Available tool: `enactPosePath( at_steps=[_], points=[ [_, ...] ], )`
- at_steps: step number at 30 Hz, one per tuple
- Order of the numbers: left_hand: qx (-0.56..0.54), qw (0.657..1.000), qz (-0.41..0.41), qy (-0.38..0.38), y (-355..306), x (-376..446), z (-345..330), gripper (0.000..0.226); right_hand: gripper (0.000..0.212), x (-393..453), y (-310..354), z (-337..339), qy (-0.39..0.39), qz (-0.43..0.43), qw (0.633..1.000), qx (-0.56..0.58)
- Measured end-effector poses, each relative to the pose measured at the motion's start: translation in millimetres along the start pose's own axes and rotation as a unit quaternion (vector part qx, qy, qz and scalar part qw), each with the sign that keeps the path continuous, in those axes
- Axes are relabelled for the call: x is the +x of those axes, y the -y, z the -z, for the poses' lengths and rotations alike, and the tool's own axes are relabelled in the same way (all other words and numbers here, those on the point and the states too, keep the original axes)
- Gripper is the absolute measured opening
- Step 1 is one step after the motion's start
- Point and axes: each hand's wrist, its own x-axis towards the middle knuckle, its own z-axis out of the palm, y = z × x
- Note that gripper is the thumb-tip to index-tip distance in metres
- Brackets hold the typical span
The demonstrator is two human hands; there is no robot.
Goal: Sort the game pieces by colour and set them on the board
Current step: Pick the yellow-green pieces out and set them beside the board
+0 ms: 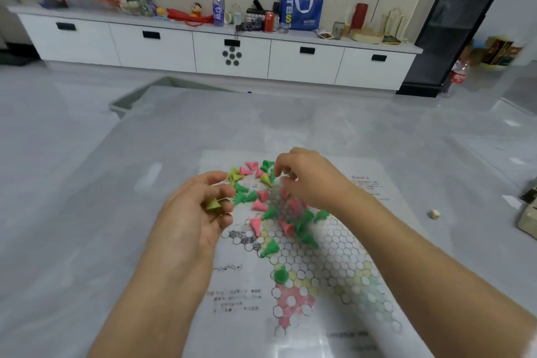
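A paper game board (334,264) printed with hexagonal cells lies on the grey table. A heap of pink, green and yellow-green cone pieces (267,200) covers its far part. One green piece (281,275) stands upright on a cell nearer me. My left hand (194,212) hovers at the heap's left edge, its fingers curled round a yellow-green piece (213,204). My right hand (305,177) reaches down into the far side of the heap, fingertips curled among the pieces; whether it holds one is hidden.
A small pale die (433,214) lies right of the board, and a box (529,218) sits at the table's right edge. Beyond the table runs a white low cabinet (232,55) cluttered with bottles, a can and a blue bag.
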Motion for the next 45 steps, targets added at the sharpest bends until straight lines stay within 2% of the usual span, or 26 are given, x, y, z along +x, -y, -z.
enactPosePath(
  at_steps=[4, 9, 11, 13, 15, 17, 18, 20, 22, 24, 26, 30, 32, 34, 37, 39, 41, 43, 45],
  points=[
    [-0.099, 0.993, 0.057, -0.012, -4, 4, 8, 0.018, 0.017, 31, 8, -20, 0.035, 0.014, 0.997, -0.06],
    [-0.143, 0.983, 0.116, 0.0, 4, 4, 2, 0.02, 0.016, 41, 8, -28, 0.059, 0.015, 0.994, -0.092],
    [-0.159, 0.979, 0.122, -0.026, 7, 5, 2, 0.02, 0.011, 38, 12, -17, 0.025, 0.024, 0.999, -0.022],
    [-0.184, 0.973, 0.128, -0.053, 9, 6, 1, 0.02, 0.002, 31, 25, 1, 0.014, 0.051, 0.988, 0.148],
    [-0.218, 0.964, 0.14, -0.058, 10, 6, 1, 0.022, 0.008, 25, 42, 17, 0.081, 0.101, 0.957, 0.259],
    [-0.259, 0.952, 0.156, -0.057, 9, 3, 3, 0.025, 0.012, 27, 50, 22, 0.113, 0.125, 0.948, 0.271],
    [-0.27, 0.947, 0.162, -0.061, 9, 2, 5, 0.026, 0.012, 32, 51, 20, 0.095, 0.128, 0.955, 0.248],
    [-0.272, 0.946, 0.158, -0.072, 7, 0, 8, 0.025, 0.019, 47, 48, 14, 0.054, 0.129, 0.982, 0.126],
    [-0.26, 0.951, 0.146, -0.078, 6, 1, 10, 0.022, 0.036, 62, 44, 1, 0.094, 0.141, 0.985, -0.04],
    [-0.252, 0.954, 0.144, -0.078, 5, 3, 12, 0.02, 0.046, 71, 42, -14, 0.154, 0.166, 0.961, -0.16],
    [-0.254, 0.953, 0.149, -0.072, 3, 3, 13, 0.02, 0.043, 79, 40, -25, 0.169, 0.182, 0.946, -0.207],
    [-0.259, 0.951, 0.155, -0.066, 0, 5, 15, 0.021, 0.025, 89, 39, -35, 0.148, 0.195, 0.948, -0.205],
    [-0.26, 0.95, 0.155, -0.072, -2, 5, 16, 0.022, 0.02, 90, 39, -36, 0.142, 0.196, 0.953, -0.184],
    [-0.261, 0.95, 0.152, -0.074, -3, 5, 16, 0.022, 0.018, 87, 40, -30, 0.12, 0.171, 0.971, -0.117],
    [-0.257, 0.952, 0.142, -0.084, -2, 6, 16, 0.022, 0.012, 74, 49, -3, 0.017, 0.126, 0.99, 0.061],
    [-0.255, 0.952, 0.142, -0.089, 1, 7, 14, 0.022, 0.008, 55, 59, 16, -0.015, 0.133, 0.975, 0.178],
    [-0.258, 0.951, 0.151, -0.075, 3, 4, 9, 0.023, 0.009, 28, 71, 30, 0.023, 0.172, 0.962, 0.209],
    [-0.278, 0.946, 0.159, -0.042, 5, 1, 5, 0.023, 0.012, 5, 77, 34, 0.078, 0.201, 0.962, 0.17],
    [-0.299, 0.939, 0.164, -0.034, 5, -2, 3, 0.021, 0.013, -3, 73, 34, 0.078, 0.194, 0.966, 0.149]
  ],
)
